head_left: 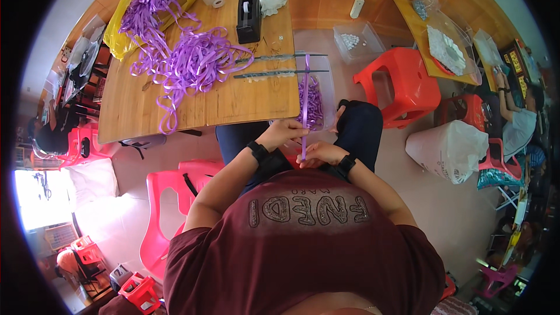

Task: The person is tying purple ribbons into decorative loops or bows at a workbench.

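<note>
A wooden desk (pixel 233 102) fills the upper left of the frame, heaped with loose purple ribbon (pixel 186 61). At centre, left hand (pixel 284 134) and right hand (pixel 321 153) each pinch one upright ribbon strip (pixel 305 96); measuring seems underway, and the next move calls for a taut, straight hold.

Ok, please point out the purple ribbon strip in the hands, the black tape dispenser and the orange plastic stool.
purple ribbon strip (pixel 305 90), head view, middle of strip.
black tape dispenser (pixel 248 20), head view, its body.
orange plastic stool (pixel 402 76), head view, seat top.
</note>
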The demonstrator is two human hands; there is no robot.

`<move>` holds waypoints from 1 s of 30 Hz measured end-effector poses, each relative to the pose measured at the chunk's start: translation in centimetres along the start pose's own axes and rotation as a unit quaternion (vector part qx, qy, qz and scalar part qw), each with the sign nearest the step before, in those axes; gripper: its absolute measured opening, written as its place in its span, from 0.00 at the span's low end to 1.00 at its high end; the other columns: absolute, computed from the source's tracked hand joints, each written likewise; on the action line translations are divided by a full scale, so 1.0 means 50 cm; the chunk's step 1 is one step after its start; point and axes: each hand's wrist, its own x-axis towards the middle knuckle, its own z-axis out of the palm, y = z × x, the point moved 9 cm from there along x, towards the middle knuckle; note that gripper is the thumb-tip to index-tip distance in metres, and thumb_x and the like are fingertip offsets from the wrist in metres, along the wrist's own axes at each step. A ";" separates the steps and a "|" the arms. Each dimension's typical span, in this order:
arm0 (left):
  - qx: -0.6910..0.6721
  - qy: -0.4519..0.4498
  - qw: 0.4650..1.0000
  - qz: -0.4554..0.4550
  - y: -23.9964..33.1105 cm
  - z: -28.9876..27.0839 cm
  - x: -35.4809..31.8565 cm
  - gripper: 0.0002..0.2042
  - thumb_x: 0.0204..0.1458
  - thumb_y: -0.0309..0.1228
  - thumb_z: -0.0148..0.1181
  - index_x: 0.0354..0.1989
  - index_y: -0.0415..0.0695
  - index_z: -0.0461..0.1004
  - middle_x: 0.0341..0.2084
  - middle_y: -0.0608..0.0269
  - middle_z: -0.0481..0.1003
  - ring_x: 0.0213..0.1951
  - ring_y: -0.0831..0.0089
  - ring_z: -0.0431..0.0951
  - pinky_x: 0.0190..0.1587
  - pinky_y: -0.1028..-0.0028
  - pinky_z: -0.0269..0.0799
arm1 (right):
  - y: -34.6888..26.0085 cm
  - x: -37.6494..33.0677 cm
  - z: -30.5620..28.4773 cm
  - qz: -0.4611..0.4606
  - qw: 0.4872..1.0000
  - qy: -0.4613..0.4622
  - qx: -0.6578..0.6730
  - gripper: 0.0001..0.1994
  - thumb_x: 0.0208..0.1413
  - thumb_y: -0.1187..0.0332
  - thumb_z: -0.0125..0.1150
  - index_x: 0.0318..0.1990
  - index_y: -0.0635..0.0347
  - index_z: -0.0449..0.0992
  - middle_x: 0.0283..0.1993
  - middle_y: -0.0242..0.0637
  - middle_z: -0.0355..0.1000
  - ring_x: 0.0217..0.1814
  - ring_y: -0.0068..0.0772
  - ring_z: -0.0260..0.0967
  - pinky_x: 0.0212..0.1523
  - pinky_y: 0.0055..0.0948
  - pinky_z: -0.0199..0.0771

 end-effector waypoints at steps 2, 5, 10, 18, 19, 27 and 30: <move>0.043 0.014 0.999 0.018 0.002 -0.005 -0.002 0.14 0.56 0.37 0.67 0.40 0.36 0.80 0.29 0.66 0.79 0.28 0.83 0.75 0.32 0.79 0.72 | -0.007 -0.006 -0.017 -0.026 0.999 0.010 0.017 0.15 0.61 0.58 0.60 0.47 0.60 0.80 0.36 0.34 0.80 0.33 0.21 0.76 0.35 0.20 0.76; 0.115 0.029 0.991 0.057 0.039 0.002 -0.018 0.13 0.53 0.36 0.69 0.33 0.36 0.82 0.25 0.66 0.79 0.27 0.82 0.75 0.31 0.78 0.72 | -0.038 -0.017 -0.105 -0.087 0.993 0.071 0.049 0.17 0.63 0.57 0.59 0.50 0.62 0.79 0.37 0.34 0.79 0.35 0.21 0.76 0.37 0.21 0.76; 0.172 0.034 0.975 0.136 0.059 0.014 -0.038 0.14 0.52 0.39 0.68 0.30 0.38 0.82 0.19 0.67 0.77 0.23 0.82 0.72 0.27 0.77 0.68 | -0.220 -0.051 -0.151 -0.244 0.938 0.216 0.119 0.16 0.63 0.59 0.60 0.50 0.63 0.77 0.38 0.28 0.76 0.37 0.18 0.73 0.39 0.19 0.74; 0.125 -0.038 0.990 0.057 0.039 0.039 -0.040 0.13 0.54 0.35 0.67 0.30 0.35 0.82 0.23 0.68 0.77 0.26 0.84 0.72 0.31 0.80 0.69 | -0.351 -0.046 -0.153 -0.329 0.894 0.252 0.172 0.12 0.64 0.61 0.59 0.41 0.61 0.80 0.32 0.24 0.75 0.29 0.14 0.67 0.31 0.17 0.64; 0.125 -0.037 0.990 0.057 0.040 0.040 -0.041 0.13 0.54 0.35 0.67 0.30 0.35 0.82 0.23 0.68 0.77 0.26 0.84 0.72 0.31 0.80 0.69 | -0.349 -0.036 -0.160 -0.329 0.894 0.250 0.172 0.12 0.64 0.61 0.59 0.41 0.61 0.80 0.32 0.24 0.75 0.29 0.14 0.67 0.31 0.17 0.64; -0.012 -0.102 0.994 0.035 0.088 0.082 -0.070 0.15 0.57 0.37 0.63 0.29 0.34 0.82 0.21 0.67 0.76 0.26 0.83 0.72 0.31 0.79 0.68 | -0.360 -0.008 -0.178 -0.352 0.894 0.228 0.161 0.13 0.63 0.60 0.60 0.39 0.62 0.80 0.30 0.25 0.75 0.28 0.13 0.67 0.29 0.17 0.62; 0.037 -0.084 0.995 0.049 0.091 0.080 -0.070 0.16 0.58 0.38 0.63 0.28 0.34 0.81 0.21 0.67 0.77 0.26 0.82 0.72 0.32 0.79 0.68 | -0.367 -0.021 -0.176 -0.361 0.887 0.251 0.138 0.13 0.63 0.59 0.61 0.38 0.62 0.80 0.29 0.24 0.74 0.28 0.13 0.65 0.30 0.17 0.61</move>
